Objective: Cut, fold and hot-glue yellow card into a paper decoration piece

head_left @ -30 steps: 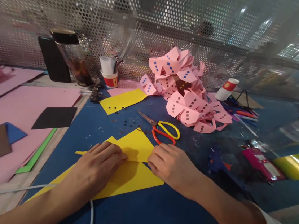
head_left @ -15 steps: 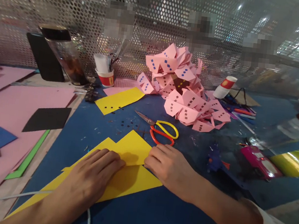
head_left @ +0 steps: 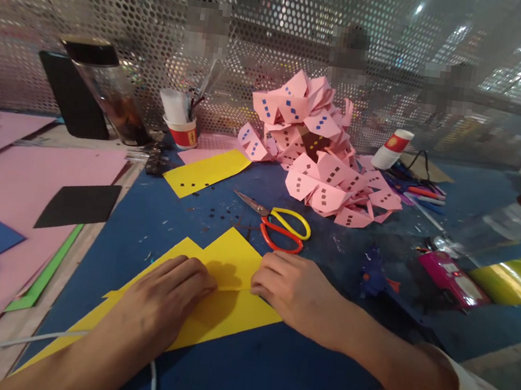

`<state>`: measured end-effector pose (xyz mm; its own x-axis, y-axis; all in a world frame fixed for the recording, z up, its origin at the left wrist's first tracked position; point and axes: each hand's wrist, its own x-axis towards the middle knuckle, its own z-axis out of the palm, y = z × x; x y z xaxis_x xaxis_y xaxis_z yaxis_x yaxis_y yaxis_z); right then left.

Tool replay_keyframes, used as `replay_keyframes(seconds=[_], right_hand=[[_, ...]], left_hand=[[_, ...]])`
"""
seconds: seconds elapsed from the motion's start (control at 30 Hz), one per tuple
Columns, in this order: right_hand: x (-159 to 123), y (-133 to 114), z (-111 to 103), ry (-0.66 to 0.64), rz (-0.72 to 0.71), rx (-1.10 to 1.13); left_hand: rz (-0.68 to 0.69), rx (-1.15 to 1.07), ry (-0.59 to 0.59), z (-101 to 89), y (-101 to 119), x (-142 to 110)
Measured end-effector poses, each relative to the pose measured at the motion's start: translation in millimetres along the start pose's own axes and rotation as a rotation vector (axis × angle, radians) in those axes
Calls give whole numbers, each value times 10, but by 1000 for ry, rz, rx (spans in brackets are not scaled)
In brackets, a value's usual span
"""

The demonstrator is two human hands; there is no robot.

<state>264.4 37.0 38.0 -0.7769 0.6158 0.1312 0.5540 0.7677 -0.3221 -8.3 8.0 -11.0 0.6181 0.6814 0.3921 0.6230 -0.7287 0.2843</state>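
Note:
Yellow paper (head_left: 234, 258) lies on the blue tabletop in front of me, with one sheet over another. My left hand (head_left: 165, 294) rests on it from the left, fingers together and thumb and fingertips closed at the upper sheet's lower edge. At that sheet's right corner, my right hand (head_left: 287, 284) pinches the paper with curled fingers. Both palms hide part of the sheets. Just beyond my right hand are scissors (head_left: 271, 218), blades apart, with one yellow and one red handle loop. Tiny dark paper squares (head_left: 222, 214) are scattered to the left of them.
Folded pink paper pieces (head_left: 332, 185) are heaped at the back. Near them lie a yellow strip (head_left: 206, 172), a paper cup of tools (head_left: 183, 132) and a tilted bottle (head_left: 115, 98). Pink sheets (head_left: 88, 164) cover the left side. A white cable (head_left: 19, 339) runs under my left forearm.
Both hands stay on the yellow paper in nearly the same place. The view has shifted very slightly; nothing else has visibly moved.

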Motion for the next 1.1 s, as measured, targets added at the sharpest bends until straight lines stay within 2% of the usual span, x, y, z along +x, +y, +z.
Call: replay_keyframes(seconds=[0.2, 0.47, 0.87, 1.1], right_hand=[[-11, 12, 7, -16, 29, 37], [-19, 19, -1, -30, 33, 36], [-33, 24, -24, -31, 43, 78], [-54, 8, -60, -76, 102, 160]], left_hand=[[-8, 25, -30, -21, 12, -46], [-10, 18, 42, -80, 95, 19], [26, 78, 70, -17, -23, 34], [-117, -53, -7, -58, -8, 7]])
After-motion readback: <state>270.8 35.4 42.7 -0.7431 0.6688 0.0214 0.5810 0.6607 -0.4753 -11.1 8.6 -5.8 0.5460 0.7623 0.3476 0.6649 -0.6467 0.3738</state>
